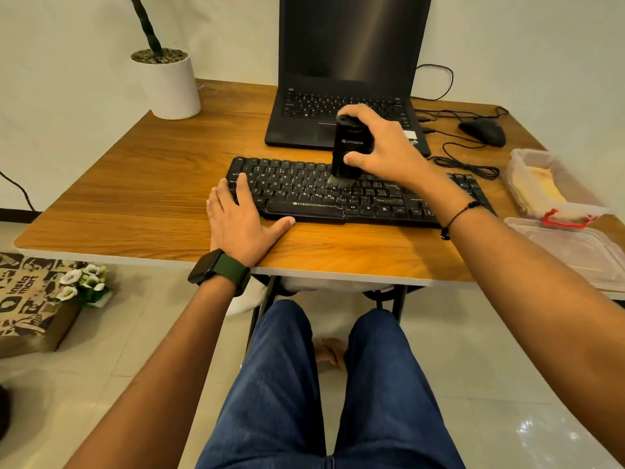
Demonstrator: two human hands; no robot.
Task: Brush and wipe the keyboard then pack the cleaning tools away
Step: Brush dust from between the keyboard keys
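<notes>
- Black keyboard (338, 191) lies flat near the front edge of the wooden bench (135, 184), with "ZEBRONICS" printed below its space bar.
- Standing upright on the middle key rows is a black brush (350, 147); its pale bristles touch the keys, and a small light logo on its body is too blurred to read.
- The right hand (382, 147) grips the brush, its fingers (355, 111) curled over the top and the thumb pressing the near face. A thin dark cord bracelet circles that wrist.
- The left hand (240, 218) lies flat and relaxed on the keyboard's left end, fingertips on the keys, thumb spread along the front edge; it holds nothing. A dark watch with a green strap (220, 269) sits on that wrist.
- Directly behind the keyboard stands an open black laptop (345, 79), screen dark.
- To the right, a black mouse (483, 132) and loops of black cable lie on the bench.
- At the right edge sits a clear plastic box (548, 184) with a yellowish cloth (541, 187) inside and a red clasp; its clear lid (581, 252) lies just in front of it.
- A white plant pot (169, 86) stands at the far left corner.
- On the floor to the left, a printed cardboard box (27, 299) reads "instamart", beside white flowers (84, 280).
</notes>
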